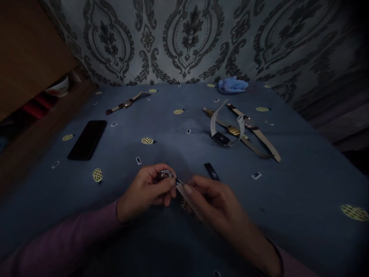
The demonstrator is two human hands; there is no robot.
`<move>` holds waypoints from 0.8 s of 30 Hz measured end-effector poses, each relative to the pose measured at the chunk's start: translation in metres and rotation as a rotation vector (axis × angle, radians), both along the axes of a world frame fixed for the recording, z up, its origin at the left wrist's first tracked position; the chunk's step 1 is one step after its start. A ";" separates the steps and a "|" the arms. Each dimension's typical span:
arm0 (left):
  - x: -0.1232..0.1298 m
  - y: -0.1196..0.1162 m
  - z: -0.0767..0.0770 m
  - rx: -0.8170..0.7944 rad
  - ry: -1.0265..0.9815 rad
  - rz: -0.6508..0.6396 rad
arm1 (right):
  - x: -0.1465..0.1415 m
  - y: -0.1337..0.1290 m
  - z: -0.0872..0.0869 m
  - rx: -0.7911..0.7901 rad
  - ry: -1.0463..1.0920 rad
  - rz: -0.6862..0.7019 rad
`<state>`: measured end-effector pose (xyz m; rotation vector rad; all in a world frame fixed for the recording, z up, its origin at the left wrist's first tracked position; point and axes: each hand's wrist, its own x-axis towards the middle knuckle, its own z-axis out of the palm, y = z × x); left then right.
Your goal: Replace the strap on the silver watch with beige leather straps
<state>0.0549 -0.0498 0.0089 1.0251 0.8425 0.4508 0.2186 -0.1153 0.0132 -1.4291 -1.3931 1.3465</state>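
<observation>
Near the front middle of the table, my left hand (148, 188) is closed, pinching a wristwatch (166, 174) by its round metal case. A pale strap (190, 202) runs from the case down beneath my right hand (216, 200). The fingers of that hand are closed on a thin tool (180, 181), its tip by the end of the strap at the case. The tool's exact kind is too dim and small to make out. Just beyond my right fingers lies a short dark flat strip (211, 172).
A smartphone (88, 139) lies at left, with another watch (127, 104) behind it. Further right are a smartwatch (220, 138), a gold-coloured watch (233, 131) and a light-strapped watch (249, 122). A crumpled blue cloth (233, 85) sits by the patterned wall.
</observation>
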 end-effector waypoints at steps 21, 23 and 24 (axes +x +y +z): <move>0.003 -0.004 -0.004 0.082 -0.030 -0.001 | -0.006 0.000 -0.011 0.141 -0.095 -0.076; 0.003 -0.005 -0.005 0.080 -0.036 -0.010 | -0.005 0.000 -0.011 0.128 -0.105 -0.068; 0.003 -0.005 -0.006 0.082 -0.038 -0.016 | -0.004 0.000 -0.011 0.128 -0.108 -0.066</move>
